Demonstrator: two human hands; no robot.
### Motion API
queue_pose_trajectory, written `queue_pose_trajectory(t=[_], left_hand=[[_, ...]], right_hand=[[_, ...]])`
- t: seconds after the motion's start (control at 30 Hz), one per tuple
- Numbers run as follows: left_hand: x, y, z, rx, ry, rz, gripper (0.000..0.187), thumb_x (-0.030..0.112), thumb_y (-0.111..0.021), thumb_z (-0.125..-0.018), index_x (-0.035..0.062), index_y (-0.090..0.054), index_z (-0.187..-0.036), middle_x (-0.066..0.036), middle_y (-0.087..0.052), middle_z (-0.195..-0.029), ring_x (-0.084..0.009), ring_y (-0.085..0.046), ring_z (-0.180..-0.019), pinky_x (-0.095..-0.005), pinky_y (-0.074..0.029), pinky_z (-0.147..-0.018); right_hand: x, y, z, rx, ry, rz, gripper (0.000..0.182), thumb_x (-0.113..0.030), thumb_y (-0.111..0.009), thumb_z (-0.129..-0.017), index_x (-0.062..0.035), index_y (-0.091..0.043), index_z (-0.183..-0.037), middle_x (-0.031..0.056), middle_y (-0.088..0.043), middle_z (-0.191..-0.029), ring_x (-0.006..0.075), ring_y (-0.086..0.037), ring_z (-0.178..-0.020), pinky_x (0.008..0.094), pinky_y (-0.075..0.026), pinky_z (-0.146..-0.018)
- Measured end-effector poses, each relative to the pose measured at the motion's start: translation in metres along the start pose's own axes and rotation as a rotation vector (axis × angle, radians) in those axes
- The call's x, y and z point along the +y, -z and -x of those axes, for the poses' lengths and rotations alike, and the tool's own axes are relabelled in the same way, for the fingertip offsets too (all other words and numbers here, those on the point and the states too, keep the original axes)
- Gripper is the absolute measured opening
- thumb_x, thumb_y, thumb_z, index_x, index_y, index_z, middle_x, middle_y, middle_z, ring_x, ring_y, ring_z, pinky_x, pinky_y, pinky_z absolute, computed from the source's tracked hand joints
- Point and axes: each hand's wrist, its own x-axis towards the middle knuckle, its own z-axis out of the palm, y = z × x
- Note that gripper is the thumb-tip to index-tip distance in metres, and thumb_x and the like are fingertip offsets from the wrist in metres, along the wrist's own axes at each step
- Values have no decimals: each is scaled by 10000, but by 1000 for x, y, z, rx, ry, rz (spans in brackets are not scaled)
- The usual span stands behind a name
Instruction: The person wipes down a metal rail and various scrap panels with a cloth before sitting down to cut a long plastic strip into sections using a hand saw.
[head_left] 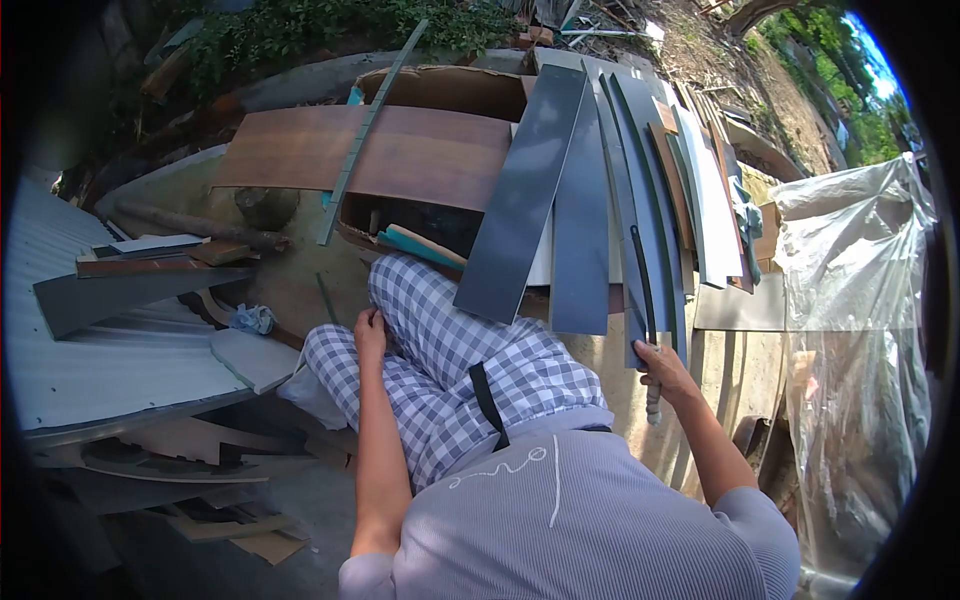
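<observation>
My right hand (665,372) is closed around the pale wrapped handle of a long, thin, dark-bladed tool (641,280). Its blade points away from me, over the ends of several dark grey boards (580,230). My left hand (370,333) rests by my knee with its fingers curled in, and nothing shows sticking out of it. Beyond my knees a brown wood-grain board (430,150) lies across an open cardboard box (450,90). A narrow green strip (368,140) crosses that board at a slant.
To the left, offcuts (140,290) and a crumpled blue cloth (253,319) lie on corrugated sheeting (90,370). White and brown strips (700,190) are stacked at the right, beside clear plastic sheeting (850,260). More scrap pieces (240,530) lie low at the left.
</observation>
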Motion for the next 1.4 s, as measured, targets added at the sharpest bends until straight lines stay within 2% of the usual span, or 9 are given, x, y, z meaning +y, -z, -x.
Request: queue_pose_trajectory(t=[0.17, 0.27, 0.4, 0.53, 0.73, 0.9, 1.07, 1.17, 1.4], left_hand=[[54, 11, 22, 204, -115, 122, 255, 187, -508, -876, -24, -561, -1010, -158, -611, -947, -242, -594, -883, -313, -455, -781], [129, 19, 58, 162, -204, 393, 246, 196, -489, -908, -9, -540, -1033, -108, -602, -937, -170, -593, -861, -275, -466, -757], [230, 10, 111, -386, -128, 792, 372, 331, -422, -938, 9, -492, -1111, -108, -575, -1012, -181, -584, -900, -287, -464, -807], [294, -32, 131, -996, 71, 981, 606, 524, -344, -902, 3, -413, -1205, -148, -531, -1102, -232, -582, -945, -335, -470, -838], [320, -79, 114, -1342, 314, 1092, 575, 508, -393, -894, 18, -433, -1190, -120, -546, -1010, -232, -584, -924, -348, -494, -800], [319, -85, 112, -1216, 273, 903, 448, 358, -494, -896, 17, -438, -1181, -97, -550, -941, -220, -593, -867, -341, -515, -748], [318, -84, 114, -1141, 185, 691, 391, 313, -544, -868, 3, -455, -1090, -61, -501, -817, -142, -539, -696, -294, -504, -546], [322, -81, 113, -1019, 126, 532, 422, 288, -543, -852, -20, -426, -1117, -82, -510, -844, -132, -528, -690, -304, -497, -540], [299, -81, 120, -653, -338, 43, 583, 235, -535, -789, -38, -332, -1262, -265, -553, -1024, -371, -556, -979, -391, -441, -814]], right_hand=[[-35, -12, 26, -155, 54, -391, 296, -353, -618, -822, -83, -540, -913, -5, -480, -691, 74, -405, -579, 193, -344, -443], [-70, -25, 39, -510, 289, -619, 372, -379, -590, -822, -68, -521, -1014, -6, -440, -703, 52, -367, -570, 190, -308, -418], [-107, -55, 40, -881, 376, -1010, 385, -395, -523, -878, -57, -492, -1061, 0, -373, -711, 59, -312, -551, 171, -299, -435], [-109, -91, 34, -874, 332, -891, 414, -423, -567, -841, -89, -492, -1075, -1, -393, -716, 62, -330, -570, 188, -324, -481], [-80, -123, 20, -755, 247, -769, 448, -450, -620, -790, -83, -516, -1026, 14, -500, -778, 88, -415, -617, 217, -355, -509], [-64, -120, 9, -692, 241, -593, 507, -514, -560, -804, -72, -487, -1042, 31, -508, -758, 74, -427, -578, 226, -385, -515], [-76, -105, 17, -417, 400, 135, 612, -575, -459, -835, -17, -515, -1080, 94, -579, -856, 126, -547, -650, 264, -460, -602], [-77, -102, 23, -284, 398, 59, 644, -562, -416, -864, 2, -474, -1170, 83, -590, -840, 118, -545, -632, 256, -461, -600], [-67, -89, 22, -146, 476, 9, 621, -520, -462, -869, 5, -472, -1200, 58, -591, -798, 96, -543, -622, 233, -443, -592]])
